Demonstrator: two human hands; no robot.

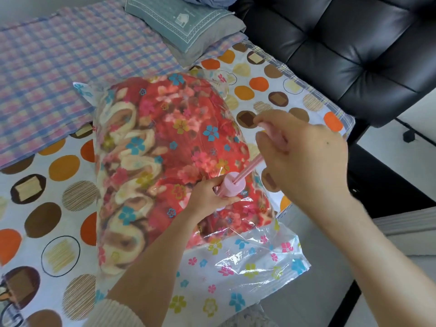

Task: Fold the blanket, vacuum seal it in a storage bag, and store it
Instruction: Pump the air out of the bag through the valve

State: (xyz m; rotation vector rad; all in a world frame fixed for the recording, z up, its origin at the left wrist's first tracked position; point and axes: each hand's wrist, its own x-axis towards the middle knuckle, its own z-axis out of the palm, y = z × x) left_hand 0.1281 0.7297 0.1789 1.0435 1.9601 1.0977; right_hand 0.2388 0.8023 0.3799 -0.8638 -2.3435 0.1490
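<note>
Overall: a bed point(59, 208) is seen from above, filling the left and centre of the frame, and is covered by a white sheet point(271, 74) printed with orange, brown and yellow circles.
Storage bag point(254, 263): a clear plastic bag printed with small flowers is laid on the sheet at the centre of the frame; its flat, unfilled end is spread toward the lower right.
Blanket point(179, 128): a red floral blanket with cream folds is enclosed in the bag, which bulges from the centre toward the lower left.
Pump point(234, 185): a pink hand pump is stood on top of the bag, right of centre. A thin pink rod point(252, 166) is drawn out of its round barrel and slants up to the right.
Left hand point(207, 197): reached in from the lower edge, it is wrapped around the pump barrel, with the fingers curled about it.
Right hand point(306, 159): raised right of centre, above the bag, it is clenched round the pink handle point(271, 132) at the rod's upper end.
Sleeve point(113, 312): a cream knitted cuff is seen on the left forearm at the lower edge.
Plaid cloth point(59, 67): a pink and blue checked cloth is spread over the bed at the upper left.
Pillow point(179, 22): a grey-green pillow is laid at the upper centre.
Chair point(342, 48): a black padded chair is placed beside the bed at the upper right.
</note>
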